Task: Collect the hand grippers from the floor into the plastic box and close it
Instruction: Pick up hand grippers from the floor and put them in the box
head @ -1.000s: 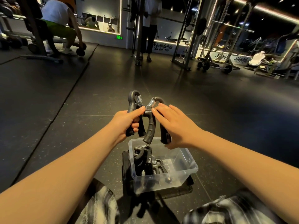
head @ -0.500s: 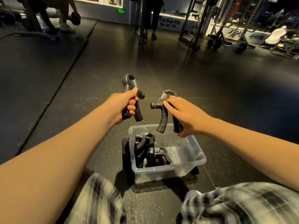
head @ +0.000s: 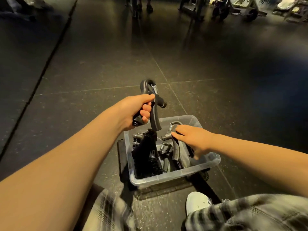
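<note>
Fingers (head: 144, 113) curl round a black, steel-sprung hand gripper (head: 154, 117).

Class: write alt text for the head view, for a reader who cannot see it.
Left hand grips a black hand gripper above a clear plastic box on the floor; right hand holds a second gripper inside it, among others.

The plastic box (head: 166, 180) is parked on a flat slab (head: 121, 157) on the floor (head: 100, 64), with a shoe (head: 197, 201) just off its near right corner. A pile of hand grippers (head: 145, 155) is packed into the box's left half, while a second gripper (head: 176, 151) is held down inside the right half by the right hand (head: 195, 140). A third gripper (head: 154, 114) is held by the left hand (head: 135, 112) above the far left corner.
</note>
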